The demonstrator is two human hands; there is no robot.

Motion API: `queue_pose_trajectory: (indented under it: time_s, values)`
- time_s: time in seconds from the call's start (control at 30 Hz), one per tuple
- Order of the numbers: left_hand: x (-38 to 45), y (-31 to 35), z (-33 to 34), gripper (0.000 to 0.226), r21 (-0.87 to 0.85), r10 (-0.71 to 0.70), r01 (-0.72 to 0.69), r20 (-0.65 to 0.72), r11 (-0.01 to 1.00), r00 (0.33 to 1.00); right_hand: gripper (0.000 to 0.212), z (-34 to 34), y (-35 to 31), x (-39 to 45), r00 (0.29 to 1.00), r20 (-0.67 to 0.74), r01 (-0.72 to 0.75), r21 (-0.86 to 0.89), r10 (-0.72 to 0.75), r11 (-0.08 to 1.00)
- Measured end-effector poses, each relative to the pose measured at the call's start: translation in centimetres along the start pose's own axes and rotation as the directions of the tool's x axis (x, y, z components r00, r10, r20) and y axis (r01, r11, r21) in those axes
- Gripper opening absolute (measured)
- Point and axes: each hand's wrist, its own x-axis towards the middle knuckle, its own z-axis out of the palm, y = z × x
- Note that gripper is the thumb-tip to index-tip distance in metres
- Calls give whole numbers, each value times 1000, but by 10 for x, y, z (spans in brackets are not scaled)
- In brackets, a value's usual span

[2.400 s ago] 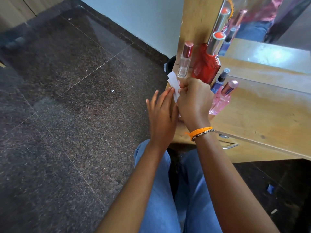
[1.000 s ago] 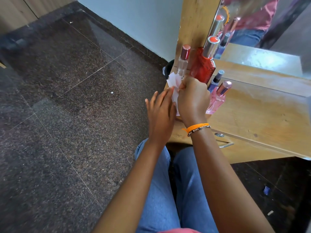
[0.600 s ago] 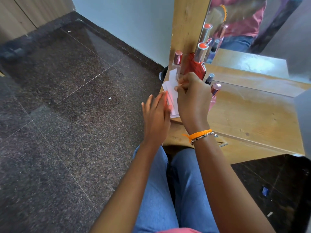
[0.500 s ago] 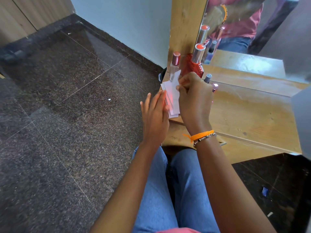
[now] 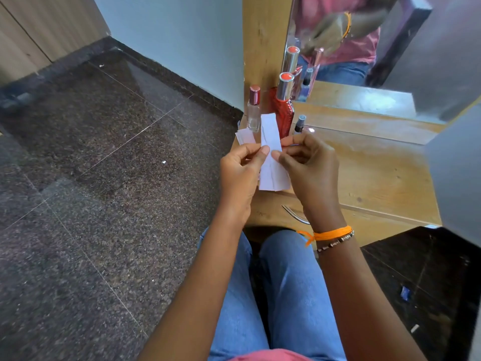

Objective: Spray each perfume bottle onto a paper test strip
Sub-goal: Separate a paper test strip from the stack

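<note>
Both my hands hold white paper test strips [image 5: 270, 152] upright over the near left corner of the wooden dresser top [image 5: 377, 173]. My left hand [image 5: 242, 173] pinches them from the left, my right hand [image 5: 309, 168] from the right. Behind them stand a small clear bottle with a dark red cap [image 5: 253, 110], a tall red bottle with a silver cap [image 5: 283, 110] and a small dark-capped bottle [image 5: 299, 125]. A pink bottle is mostly hidden behind my right hand. More strips [image 5: 244, 136] lie at the dresser's left edge.
A mirror [image 5: 364, 48] rises behind the bottles and reflects them. A drawer handle [image 5: 294, 213] sits below the dresser's front edge, above my knees in blue jeans. Dark granite floor stretches to the left, and a grey panel stands at the right.
My left hand turned from flat beside the strips to pinching them. The strips have come up and fanned out between both hands, and my head has moved closer.
</note>
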Motion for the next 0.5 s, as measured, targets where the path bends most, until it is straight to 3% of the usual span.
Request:
queue_pose_trajectory:
  time_s: [0.13, 0.23, 0.5]
  values:
    - [1, 1, 1, 8, 7, -56, 57, -60, 998, 997, 16, -2, 2, -2, 999, -33, 12, 7, -12, 1000]
    - [7, 0, -5, 9, 58, -23, 30, -120, 998, 993, 19, -4, 4, -1, 998, -54, 32, 19, -31, 999]
    - [31, -4, -5, 9, 506, 189, -81, -165, 859, 968, 14, -1, 10, 1, 996, 50, 76, -40, -74, 996]
